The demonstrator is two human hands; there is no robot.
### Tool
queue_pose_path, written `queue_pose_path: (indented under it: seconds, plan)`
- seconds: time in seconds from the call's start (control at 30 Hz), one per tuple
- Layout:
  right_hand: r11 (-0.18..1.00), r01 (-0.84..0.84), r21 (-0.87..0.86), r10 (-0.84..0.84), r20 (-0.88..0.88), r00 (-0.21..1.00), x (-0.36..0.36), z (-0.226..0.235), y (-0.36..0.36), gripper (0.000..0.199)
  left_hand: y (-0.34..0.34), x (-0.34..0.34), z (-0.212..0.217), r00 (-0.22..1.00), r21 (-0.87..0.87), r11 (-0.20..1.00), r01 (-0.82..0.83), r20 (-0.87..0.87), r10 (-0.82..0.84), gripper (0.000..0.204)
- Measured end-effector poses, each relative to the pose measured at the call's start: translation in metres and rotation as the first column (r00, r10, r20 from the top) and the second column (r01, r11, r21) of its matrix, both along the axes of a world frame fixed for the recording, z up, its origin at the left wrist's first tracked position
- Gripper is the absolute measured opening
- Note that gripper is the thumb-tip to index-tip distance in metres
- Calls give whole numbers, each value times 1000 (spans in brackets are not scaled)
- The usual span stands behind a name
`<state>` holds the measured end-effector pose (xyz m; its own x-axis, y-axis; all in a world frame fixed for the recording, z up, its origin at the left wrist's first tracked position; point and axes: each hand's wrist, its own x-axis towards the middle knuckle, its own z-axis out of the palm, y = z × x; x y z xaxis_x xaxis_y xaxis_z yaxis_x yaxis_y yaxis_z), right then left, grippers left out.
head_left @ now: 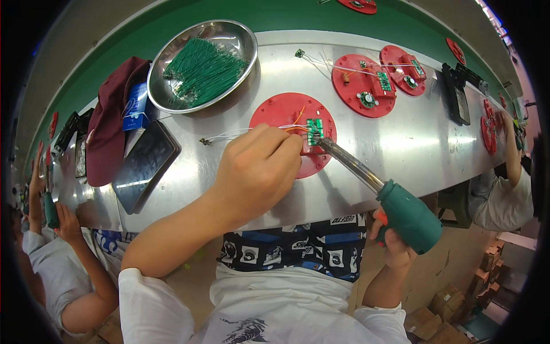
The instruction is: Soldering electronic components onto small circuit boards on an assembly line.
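My left hand (255, 166) is closed in a pinch at the edge of a small green circuit board (314, 128), on a thin wire mostly covered by the fingertips. The board sits on a round red plastic disc (274, 107) lying on the metal table. White wires (228, 136) trail left from it to a tiny loose board, and an orange wire (299, 114) curves up beside the fingers. In my right hand (395, 246) is a green soldering iron (409, 215) with a red trigger; its metal tip touches or nearly touches the board's lower right edge.
A steel bowl (252, 64) of green wires stands back left, beside a dark red cap (112, 120), a blue packet (136, 109) and a black phone (146, 166). More red discs (348, 86) with boards lie back right, near a black holder (456, 94). Co-workers sit at both sides.
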<state>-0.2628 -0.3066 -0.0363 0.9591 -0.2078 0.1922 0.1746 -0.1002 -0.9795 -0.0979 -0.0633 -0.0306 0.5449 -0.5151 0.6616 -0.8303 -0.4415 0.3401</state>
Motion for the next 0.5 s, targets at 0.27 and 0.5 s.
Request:
queue_pose_path:
  seconds: [0.27,0.5]
  plan:
    - [999,-51,-19,52,7,999,9,9,-1,47,0,1,2,1000,11,1000,9,-30,-9,16]
    - [987,-118,113,125,-59,990,17,15,-10,54,3,-2,2,998,42,999,1,-57,1,16]
